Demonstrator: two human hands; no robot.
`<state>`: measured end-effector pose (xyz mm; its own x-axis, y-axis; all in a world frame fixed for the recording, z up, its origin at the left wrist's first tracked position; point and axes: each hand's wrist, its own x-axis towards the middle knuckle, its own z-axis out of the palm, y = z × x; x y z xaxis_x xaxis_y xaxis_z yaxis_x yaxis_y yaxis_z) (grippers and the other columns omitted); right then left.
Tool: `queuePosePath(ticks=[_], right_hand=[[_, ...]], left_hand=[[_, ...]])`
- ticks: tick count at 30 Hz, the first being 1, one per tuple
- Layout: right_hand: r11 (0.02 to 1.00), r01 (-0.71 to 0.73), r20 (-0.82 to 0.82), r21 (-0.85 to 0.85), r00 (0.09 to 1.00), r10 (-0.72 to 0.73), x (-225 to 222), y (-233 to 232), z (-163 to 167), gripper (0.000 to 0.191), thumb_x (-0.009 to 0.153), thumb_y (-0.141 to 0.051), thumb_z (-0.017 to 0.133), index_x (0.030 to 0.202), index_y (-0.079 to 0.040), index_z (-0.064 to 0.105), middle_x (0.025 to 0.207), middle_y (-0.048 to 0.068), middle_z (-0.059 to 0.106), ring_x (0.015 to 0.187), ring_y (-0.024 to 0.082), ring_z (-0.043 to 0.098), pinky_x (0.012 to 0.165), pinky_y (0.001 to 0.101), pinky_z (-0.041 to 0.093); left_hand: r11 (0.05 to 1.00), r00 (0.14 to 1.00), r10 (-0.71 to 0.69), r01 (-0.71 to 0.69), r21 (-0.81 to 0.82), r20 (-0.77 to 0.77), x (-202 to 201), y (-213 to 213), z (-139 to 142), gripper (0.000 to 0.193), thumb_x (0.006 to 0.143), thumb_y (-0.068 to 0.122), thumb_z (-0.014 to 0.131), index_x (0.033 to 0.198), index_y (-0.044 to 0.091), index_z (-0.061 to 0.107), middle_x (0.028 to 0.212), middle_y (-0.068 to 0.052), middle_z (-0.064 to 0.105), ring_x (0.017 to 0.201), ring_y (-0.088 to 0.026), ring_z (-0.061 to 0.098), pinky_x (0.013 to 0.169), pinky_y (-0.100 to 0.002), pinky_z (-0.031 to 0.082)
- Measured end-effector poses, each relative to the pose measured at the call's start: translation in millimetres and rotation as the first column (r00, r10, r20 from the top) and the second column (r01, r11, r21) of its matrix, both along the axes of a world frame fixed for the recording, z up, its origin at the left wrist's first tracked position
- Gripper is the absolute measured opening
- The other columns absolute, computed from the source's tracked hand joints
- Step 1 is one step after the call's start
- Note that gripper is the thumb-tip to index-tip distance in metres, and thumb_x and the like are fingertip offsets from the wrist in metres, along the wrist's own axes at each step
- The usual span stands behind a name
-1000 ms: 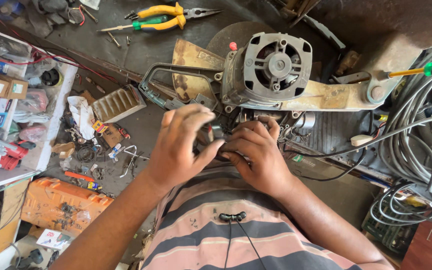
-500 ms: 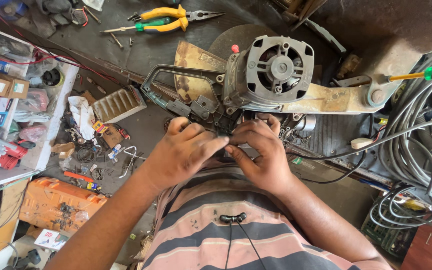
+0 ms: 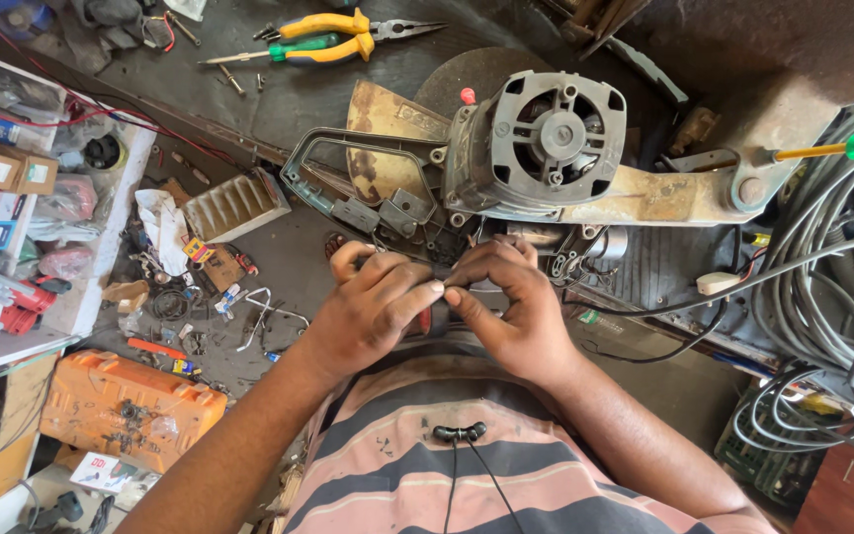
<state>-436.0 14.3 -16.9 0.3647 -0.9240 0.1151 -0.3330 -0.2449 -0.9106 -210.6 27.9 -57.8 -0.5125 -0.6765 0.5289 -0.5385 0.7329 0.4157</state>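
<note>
From the head camera, both hands meet just below an opened grey power tool point(image 3: 546, 138), a motor housing with its fan grille facing up, lying on a dark workbench point(image 3: 328, 89). The left hand point(image 3: 378, 307) and right hand point(image 3: 506, 307) are pinched fingertip to fingertip, apparently on something small and thin between them (perhaps a wire end; it is too small to tell). The tool's D-shaped handle shell point(image 3: 348, 173) sits open with loose inner parts showing, so by my judgement the tool is dismantled and the work is midway, with reassembly not yet done. Its long axis runs left to right across the bench, the handle pointing left and the rusty arm point(image 3: 664, 198) pointing right. Yellow-handled pliers point(image 3: 338, 30) lie well apart at the bench's far side, grey cables point(image 3: 822, 297) coil at right, and an orange case point(image 3: 130, 410) lies on the floor.
</note>
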Motion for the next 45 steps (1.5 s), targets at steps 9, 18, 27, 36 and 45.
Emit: queuePosePath(ticks=[9, 18, 27, 36, 45], right_hand=[[0.998, -0.036, 0.010, -0.056, 0.999, 0.036, -0.6, 2.3, -4.7, 0.015, 0.088, -0.006, 0.078, 0.098, -0.006, 0.068, 0.102, 0.006, 0.066, 0.105, 0.023, 0.063, 0.105, 0.0407, 0.037], [0.956, -0.036, -0.063, -0.291, 0.998, 0.018, 0.2, 0.6, -9.5, 0.022, 0.082, -0.004, 0.080, 0.099, -0.008, 0.066, 0.104, 0.007, 0.065, 0.106, 0.027, 0.062, 0.101, 0.0428, 0.037], [0.983, -0.038, 0.033, -0.180, 0.998, 0.044, 0.2, -1.2, -14.4, 0.019, 0.087, -0.003, 0.078, 0.100, -0.009, 0.064, 0.101, 0.005, 0.065, 0.103, 0.024, 0.062, 0.103, 0.0412, 0.036], [0.972, -0.017, 0.013, -0.235, 1.000, 0.021, 1.2, -1.4, -20.5, 0.021, 0.085, -0.002, 0.078, 0.101, -0.008, 0.066, 0.101, 0.006, 0.064, 0.102, 0.025, 0.063, 0.099, 0.0407, 0.037], [0.981, -0.013, 0.077, -0.192, 0.997, 0.028, -0.4, -1.0, -19.4, 0.019, 0.087, -0.001, 0.077, 0.101, -0.007, 0.065, 0.101, 0.007, 0.065, 0.102, 0.025, 0.063, 0.099, 0.0390, 0.040]], left_hand=[[0.994, 0.973, 0.049, -0.026, 0.103, -0.228, 0.5, -8.9, 31.5, 0.063, 0.077, 0.043, 0.090, 0.120, 0.012, 0.055, 0.121, -0.006, 0.064, 0.107, -0.022, 0.064, 0.099, -0.047, 0.037], [0.956, 0.979, 0.183, -0.157, 0.248, -0.088, -22.6, -22.6, 43.0, 0.035, 0.087, 0.026, 0.090, 0.109, 0.014, 0.065, 0.105, 0.001, 0.071, 0.089, -0.020, 0.066, 0.088, -0.038, 0.041], [0.988, 0.990, -0.139, 0.138, 0.062, -0.001, 3.9, -11.7, 25.3, 0.067, 0.076, 0.025, 0.087, 0.132, 0.015, 0.052, 0.118, -0.002, 0.066, 0.108, -0.023, 0.065, 0.101, -0.047, 0.040], [0.970, 0.927, 0.164, -0.089, 0.226, -0.337, -6.6, -13.2, 39.7, 0.055, 0.081, 0.023, 0.087, 0.122, 0.009, 0.053, 0.127, -0.008, 0.063, 0.105, -0.022, 0.067, 0.099, -0.042, 0.045], [0.992, 0.992, 0.058, -0.044, 0.118, -0.110, -8.7, -17.8, 42.8, 0.053, 0.087, 0.024, 0.085, 0.128, 0.015, 0.052, 0.124, -0.006, 0.070, 0.100, -0.021, 0.069, 0.088, -0.040, 0.043]])
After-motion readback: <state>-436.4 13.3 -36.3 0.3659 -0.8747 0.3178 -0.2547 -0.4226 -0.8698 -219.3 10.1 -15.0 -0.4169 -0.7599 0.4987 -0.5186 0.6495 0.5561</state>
